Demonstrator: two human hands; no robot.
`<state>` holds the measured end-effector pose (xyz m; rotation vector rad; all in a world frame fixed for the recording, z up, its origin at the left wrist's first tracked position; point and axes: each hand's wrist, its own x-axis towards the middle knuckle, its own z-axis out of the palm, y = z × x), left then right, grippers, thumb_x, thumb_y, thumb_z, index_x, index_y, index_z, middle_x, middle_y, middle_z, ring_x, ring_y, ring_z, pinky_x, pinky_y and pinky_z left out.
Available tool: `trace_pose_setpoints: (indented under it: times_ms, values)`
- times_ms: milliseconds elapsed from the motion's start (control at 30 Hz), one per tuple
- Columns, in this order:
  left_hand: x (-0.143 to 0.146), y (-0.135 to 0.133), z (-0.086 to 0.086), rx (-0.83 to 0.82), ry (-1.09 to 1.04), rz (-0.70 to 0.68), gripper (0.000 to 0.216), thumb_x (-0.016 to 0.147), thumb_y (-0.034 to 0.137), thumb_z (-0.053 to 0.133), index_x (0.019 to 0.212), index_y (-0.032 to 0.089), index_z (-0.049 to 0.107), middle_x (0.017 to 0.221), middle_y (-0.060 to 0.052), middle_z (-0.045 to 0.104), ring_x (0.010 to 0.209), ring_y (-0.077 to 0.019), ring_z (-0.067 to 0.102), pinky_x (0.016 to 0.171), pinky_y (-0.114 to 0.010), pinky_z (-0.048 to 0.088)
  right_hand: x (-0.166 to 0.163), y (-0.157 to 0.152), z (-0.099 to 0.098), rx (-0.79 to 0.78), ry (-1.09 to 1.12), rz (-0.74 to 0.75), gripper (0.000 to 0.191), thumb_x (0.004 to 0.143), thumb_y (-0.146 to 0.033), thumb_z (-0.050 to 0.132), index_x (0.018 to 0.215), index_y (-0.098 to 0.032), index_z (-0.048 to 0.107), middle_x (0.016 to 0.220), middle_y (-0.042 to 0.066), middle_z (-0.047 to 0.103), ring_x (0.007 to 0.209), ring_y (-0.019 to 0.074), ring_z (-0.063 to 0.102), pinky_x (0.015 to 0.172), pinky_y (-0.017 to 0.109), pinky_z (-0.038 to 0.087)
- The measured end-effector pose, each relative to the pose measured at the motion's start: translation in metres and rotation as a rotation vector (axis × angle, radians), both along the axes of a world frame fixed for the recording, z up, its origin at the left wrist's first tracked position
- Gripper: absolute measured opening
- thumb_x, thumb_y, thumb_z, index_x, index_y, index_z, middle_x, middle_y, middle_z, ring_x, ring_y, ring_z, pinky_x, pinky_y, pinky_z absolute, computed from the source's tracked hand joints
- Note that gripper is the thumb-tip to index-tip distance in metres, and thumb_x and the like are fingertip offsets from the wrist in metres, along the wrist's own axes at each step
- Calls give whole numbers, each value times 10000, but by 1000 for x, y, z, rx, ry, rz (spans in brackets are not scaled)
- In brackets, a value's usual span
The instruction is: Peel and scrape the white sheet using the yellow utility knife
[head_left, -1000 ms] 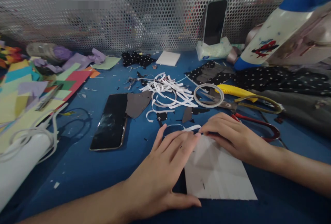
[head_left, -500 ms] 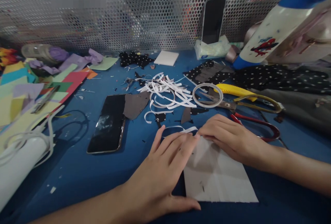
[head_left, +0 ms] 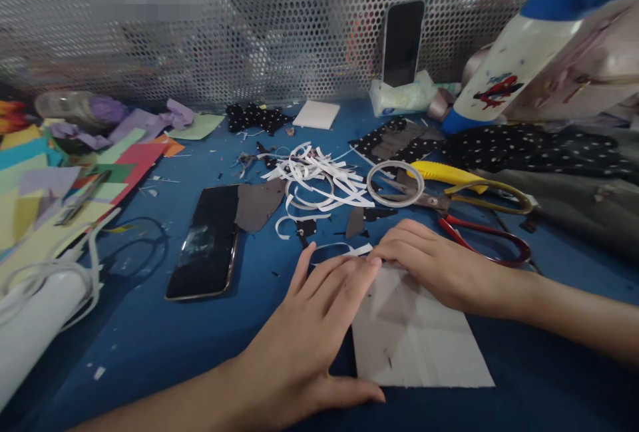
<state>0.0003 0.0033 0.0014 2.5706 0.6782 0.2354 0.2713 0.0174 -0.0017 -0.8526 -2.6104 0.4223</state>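
A white sheet of paper [head_left: 424,345] with fold creases lies on the blue table near the front edge. My left hand [head_left: 309,332] lies flat on its left part, fingers stretched out and together, thumb along the paper's near edge. My right hand [head_left: 434,265] rests on the paper's far corner, fingers bent down and pressing the fold. The fingertips of both hands meet at that corner. Neither hand grips anything.
A black phone [head_left: 204,242] lies face up to the left. White paper strips [head_left: 319,182], a tape ring [head_left: 395,184], yellow-handled scissors [head_left: 474,189] and red-handled scissors [head_left: 492,239] lie behind my hands. Coloured paper sheets [head_left: 60,172] fill the left; dotted black cloth [head_left: 524,149] the right. A perforated metal screen [head_left: 279,26] stands behind.
Both hands stay pressed on the paper's far corner. The view has shifted slightly, nothing else moved.
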Motion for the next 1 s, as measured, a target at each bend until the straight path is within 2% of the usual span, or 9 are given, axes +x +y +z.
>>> trace_pose_setpoints:
  times_ms: [300,567,800,1000]
  values:
    - [-1,0,-1,-7,-4,3,1178,817,777,614,1612,248,-75,1608,-96,361,1492,-321,301,1244,-632,17,0,0,3,-44,-19,3,326,1007,-58,358,1259,-116,557,1116,141,616,1031,231,519,923,378,488]
    - [0,1,-2,2,-25,7,1189,818,758,634,1616,248,-85,1602,-114,372,1477,-354,333,1235,-658,64,1,1,2,4,44,24,268,1019,-79,406,1240,-111,554,1084,129,627,1012,221,517,914,372,480]
    - [-1,1,0,-10,-13,-6,1176,834,770,599,1613,256,-117,1615,-114,355,1484,-368,322,1221,-685,61,2,1,3,-24,62,22,265,1004,-73,455,1236,-121,573,1082,125,644,1025,221,518,904,362,485]
    - [-3,4,-9,22,-41,-35,1170,841,785,567,1616,235,-117,1613,-147,358,1463,-396,359,1208,-695,66,0,2,8,-12,53,80,329,985,-4,395,1179,-154,614,1052,83,695,1005,208,513,923,351,465]
